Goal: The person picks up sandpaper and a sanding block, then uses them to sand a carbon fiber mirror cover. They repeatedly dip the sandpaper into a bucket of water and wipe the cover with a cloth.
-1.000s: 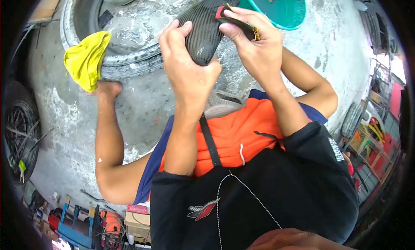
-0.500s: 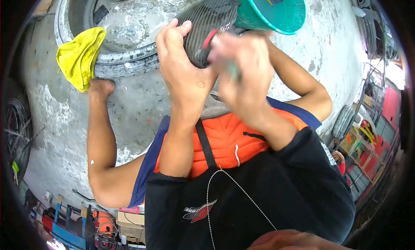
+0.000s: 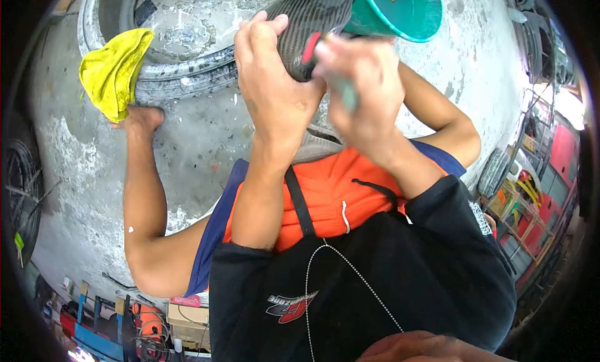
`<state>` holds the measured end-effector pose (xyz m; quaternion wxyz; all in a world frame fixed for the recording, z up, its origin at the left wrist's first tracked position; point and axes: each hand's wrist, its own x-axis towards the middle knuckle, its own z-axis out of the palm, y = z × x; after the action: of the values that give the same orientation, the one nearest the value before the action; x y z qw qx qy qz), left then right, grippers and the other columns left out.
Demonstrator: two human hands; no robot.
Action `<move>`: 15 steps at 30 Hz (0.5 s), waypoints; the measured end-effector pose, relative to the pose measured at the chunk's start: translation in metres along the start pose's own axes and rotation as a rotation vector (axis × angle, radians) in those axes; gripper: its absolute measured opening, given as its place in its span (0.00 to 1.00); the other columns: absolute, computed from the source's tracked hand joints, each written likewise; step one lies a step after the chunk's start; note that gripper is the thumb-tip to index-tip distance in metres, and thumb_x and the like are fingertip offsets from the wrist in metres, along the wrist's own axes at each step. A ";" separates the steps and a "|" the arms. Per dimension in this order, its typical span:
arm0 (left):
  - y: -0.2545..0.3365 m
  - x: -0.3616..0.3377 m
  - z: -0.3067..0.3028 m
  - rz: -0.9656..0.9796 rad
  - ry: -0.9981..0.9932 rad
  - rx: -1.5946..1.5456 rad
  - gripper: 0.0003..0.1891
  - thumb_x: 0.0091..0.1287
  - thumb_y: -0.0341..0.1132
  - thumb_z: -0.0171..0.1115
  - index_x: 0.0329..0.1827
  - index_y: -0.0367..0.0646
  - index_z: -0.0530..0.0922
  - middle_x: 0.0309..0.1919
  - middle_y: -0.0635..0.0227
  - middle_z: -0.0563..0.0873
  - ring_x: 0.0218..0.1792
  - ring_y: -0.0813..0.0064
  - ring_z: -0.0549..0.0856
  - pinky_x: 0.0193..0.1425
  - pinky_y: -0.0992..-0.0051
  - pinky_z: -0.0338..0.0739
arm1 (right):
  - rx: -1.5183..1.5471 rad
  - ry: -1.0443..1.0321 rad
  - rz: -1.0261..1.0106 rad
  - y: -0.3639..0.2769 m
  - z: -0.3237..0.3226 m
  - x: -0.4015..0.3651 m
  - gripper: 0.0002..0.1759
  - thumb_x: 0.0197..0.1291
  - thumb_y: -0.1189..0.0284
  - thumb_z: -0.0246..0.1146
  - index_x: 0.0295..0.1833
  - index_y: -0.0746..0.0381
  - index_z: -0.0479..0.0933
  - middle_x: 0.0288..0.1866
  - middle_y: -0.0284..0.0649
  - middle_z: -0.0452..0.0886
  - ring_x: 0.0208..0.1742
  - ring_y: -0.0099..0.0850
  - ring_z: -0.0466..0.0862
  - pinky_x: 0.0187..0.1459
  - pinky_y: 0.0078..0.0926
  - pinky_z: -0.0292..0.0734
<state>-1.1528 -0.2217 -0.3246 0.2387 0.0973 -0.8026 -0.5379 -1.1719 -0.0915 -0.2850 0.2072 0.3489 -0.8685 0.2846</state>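
A dark carbon-weave curved panel (image 3: 312,21) stands tilted at the top middle of the head view. My left hand (image 3: 272,74) is closed on its near left side, fingers over the edge. My right hand (image 3: 369,80), slightly blurred, is closed around a small red-and-black tool (image 3: 312,48) held against the panel's right side. A grey-green piece (image 3: 345,92), perhaps the tool's other end, shows below the fingers. Its exact kind cannot be made out. The panel's lower end is partly hidden behind my hands.
A green basin (image 3: 403,30) stands right behind the panel. A large tyre (image 3: 187,74) lies on the stained concrete floor (image 3: 194,130), and a yellow cloth (image 3: 115,74) hangs beside it by my left foot. A spoked wheel (image 3: 24,187) leans far left; cluttered shelving (image 3: 531,199) stands right.
My right hand and the tool have shifted slightly right and up along the panel. In the view, the panel and my left hand sit a little higher and further right.
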 end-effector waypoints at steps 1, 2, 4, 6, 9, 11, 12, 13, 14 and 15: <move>0.001 0.000 -0.001 -0.023 -0.011 0.036 0.33 0.41 0.25 0.72 0.56 0.37 0.75 0.60 0.40 0.78 0.66 0.38 0.74 0.73 0.52 0.69 | 0.067 0.020 0.146 0.016 0.006 0.007 0.20 0.48 0.81 0.67 0.49 0.56 0.83 0.42 0.37 0.86 0.44 0.39 0.82 0.45 0.41 0.71; 0.002 -0.003 -0.001 -0.028 -0.012 0.026 0.33 0.41 0.25 0.72 0.56 0.37 0.75 0.60 0.40 0.78 0.66 0.38 0.74 0.73 0.52 0.69 | 0.064 0.083 0.338 0.033 0.013 0.014 0.18 0.50 0.84 0.64 0.47 0.57 0.82 0.39 0.36 0.85 0.44 0.39 0.83 0.45 0.41 0.72; 0.001 -0.002 0.001 -0.003 0.013 0.054 0.33 0.40 0.24 0.70 0.56 0.37 0.75 0.60 0.40 0.78 0.66 0.38 0.75 0.72 0.52 0.70 | 0.000 0.064 0.213 0.026 0.011 0.013 0.17 0.48 0.83 0.64 0.45 0.58 0.82 0.41 0.37 0.85 0.43 0.40 0.82 0.45 0.42 0.72; -0.004 -0.003 0.002 -0.008 0.042 -0.004 0.33 0.41 0.23 0.68 0.58 0.38 0.75 0.61 0.41 0.78 0.66 0.39 0.75 0.72 0.52 0.70 | 0.047 0.007 0.122 -0.021 -0.001 0.009 0.15 0.46 0.83 0.65 0.41 0.59 0.81 0.43 0.37 0.85 0.42 0.40 0.82 0.45 0.42 0.72; -0.002 -0.002 0.001 0.014 0.020 0.000 0.32 0.44 0.24 0.70 0.58 0.38 0.75 0.61 0.41 0.78 0.66 0.39 0.76 0.71 0.52 0.71 | 0.065 0.014 0.128 -0.002 0.001 0.001 0.13 0.44 0.82 0.66 0.39 0.60 0.81 0.45 0.38 0.85 0.42 0.41 0.82 0.45 0.43 0.72; 0.004 -0.002 0.000 -0.002 0.003 0.054 0.31 0.47 0.26 0.72 0.58 0.37 0.76 0.61 0.41 0.78 0.66 0.40 0.76 0.71 0.53 0.71 | 0.086 0.103 0.384 0.039 0.015 0.009 0.13 0.45 0.83 0.65 0.39 0.59 0.82 0.41 0.37 0.84 0.42 0.42 0.82 0.44 0.43 0.71; 0.004 -0.005 -0.002 -0.003 -0.004 0.051 0.31 0.47 0.26 0.72 0.58 0.37 0.76 0.61 0.41 0.78 0.66 0.40 0.76 0.71 0.53 0.71 | 0.172 0.036 0.610 0.041 0.009 0.021 0.14 0.46 0.83 0.64 0.40 0.59 0.82 0.39 0.37 0.84 0.42 0.42 0.81 0.44 0.43 0.72; 0.002 -0.005 -0.003 0.002 -0.005 0.066 0.31 0.47 0.26 0.72 0.58 0.37 0.76 0.61 0.42 0.78 0.66 0.41 0.76 0.71 0.53 0.71 | 0.105 0.032 0.401 0.033 0.009 0.015 0.15 0.45 0.82 0.65 0.41 0.59 0.82 0.40 0.38 0.84 0.43 0.43 0.82 0.44 0.43 0.72; 0.001 -0.002 -0.001 0.010 0.006 0.080 0.31 0.46 0.26 0.73 0.58 0.37 0.76 0.62 0.42 0.78 0.66 0.41 0.76 0.71 0.54 0.71 | 0.038 0.028 0.183 0.017 0.010 0.009 0.16 0.45 0.81 0.66 0.43 0.59 0.83 0.41 0.39 0.84 0.43 0.43 0.82 0.44 0.43 0.72; 0.002 -0.003 0.000 -0.007 0.021 0.021 0.32 0.44 0.24 0.70 0.58 0.37 0.76 0.62 0.43 0.78 0.66 0.42 0.76 0.72 0.54 0.70 | 0.093 0.026 0.113 -0.010 0.003 0.006 0.19 0.43 0.80 0.67 0.46 0.59 0.83 0.43 0.41 0.85 0.46 0.42 0.82 0.47 0.41 0.72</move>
<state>-1.1503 -0.2200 -0.3239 0.2444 0.1081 -0.8053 -0.5292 -1.1691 -0.1024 -0.2797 0.1854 0.3048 -0.8699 0.3405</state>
